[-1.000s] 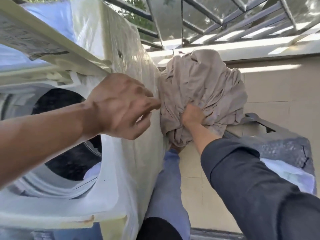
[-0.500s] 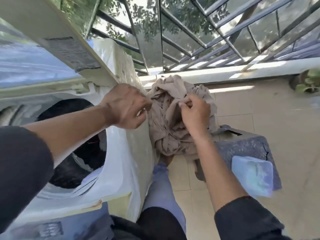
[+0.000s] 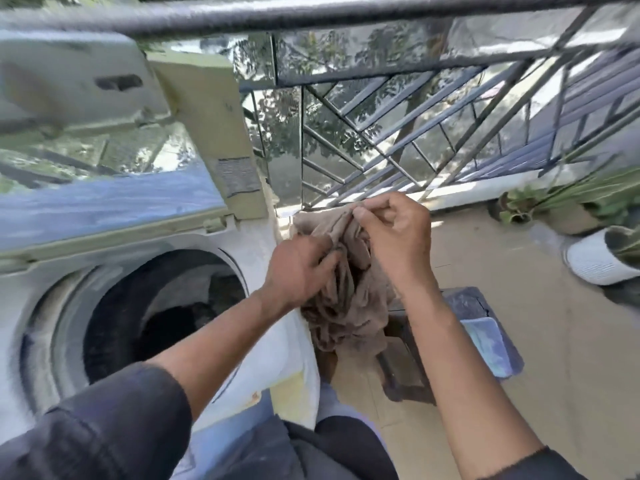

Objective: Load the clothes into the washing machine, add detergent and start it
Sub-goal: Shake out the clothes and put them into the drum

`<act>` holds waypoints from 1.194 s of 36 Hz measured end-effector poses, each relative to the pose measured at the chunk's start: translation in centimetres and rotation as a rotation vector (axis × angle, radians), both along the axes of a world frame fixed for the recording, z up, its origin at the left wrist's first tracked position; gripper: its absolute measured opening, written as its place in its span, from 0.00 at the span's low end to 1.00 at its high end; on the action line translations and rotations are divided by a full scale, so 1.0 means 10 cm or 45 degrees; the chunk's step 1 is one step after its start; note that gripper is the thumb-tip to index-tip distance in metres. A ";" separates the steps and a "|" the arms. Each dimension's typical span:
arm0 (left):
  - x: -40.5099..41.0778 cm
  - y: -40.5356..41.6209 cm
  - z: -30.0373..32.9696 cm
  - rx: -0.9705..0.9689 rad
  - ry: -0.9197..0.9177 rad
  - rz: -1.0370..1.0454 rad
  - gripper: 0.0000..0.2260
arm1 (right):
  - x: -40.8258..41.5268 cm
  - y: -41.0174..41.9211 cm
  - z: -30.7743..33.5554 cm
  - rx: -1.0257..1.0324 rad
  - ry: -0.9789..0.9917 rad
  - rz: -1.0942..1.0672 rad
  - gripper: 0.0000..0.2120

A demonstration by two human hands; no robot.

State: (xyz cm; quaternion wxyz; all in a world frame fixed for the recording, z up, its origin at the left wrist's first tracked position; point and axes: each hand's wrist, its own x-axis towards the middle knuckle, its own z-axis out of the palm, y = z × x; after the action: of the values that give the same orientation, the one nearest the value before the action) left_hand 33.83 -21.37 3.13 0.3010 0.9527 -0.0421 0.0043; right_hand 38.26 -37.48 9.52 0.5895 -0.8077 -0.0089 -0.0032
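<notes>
Loading step: both hands are gripping the beige garment (image 3: 341,306) beside the open drum.
Left hand (image 3: 298,271) and right hand (image 3: 394,237) are pinching its bunched top; next it likely needs swinging left into the drum (image 3: 145,317).

A metal railing (image 3: 398,109) with slanted bars ran across in front of me, and leafy trees (image 3: 311,109) showed behind it. A dark stool (image 3: 467,306) stood on the tiled floor (image 3: 571,358) to my right, with a pale blue pad (image 3: 488,344) lying on its top. Farther right, potted plants (image 3: 568,199) sat by the wall, near a white slipper (image 3: 595,261).
</notes>
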 end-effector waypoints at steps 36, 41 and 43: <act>-0.77 0.55 1.15 -1.057 0.337 0.283 0.11 | -0.14 -0.65 -0.48 -0.519 0.321 -0.164 0.04; -0.63 0.24 0.87 -0.447 0.579 0.353 0.09 | 0.13 -0.74 0.11 -0.267 0.109 -0.098 0.10; -0.59 0.09 0.86 -0.223 0.591 0.382 0.13 | 0.17 -0.73 0.36 -0.153 0.052 0.002 0.10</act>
State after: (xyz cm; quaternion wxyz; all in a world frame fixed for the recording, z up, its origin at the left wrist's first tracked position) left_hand 27.90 -20.46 11.74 0.3798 0.8941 0.1698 -0.1659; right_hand 39.93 -44.77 13.10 0.5400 -0.8416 0.0023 0.0140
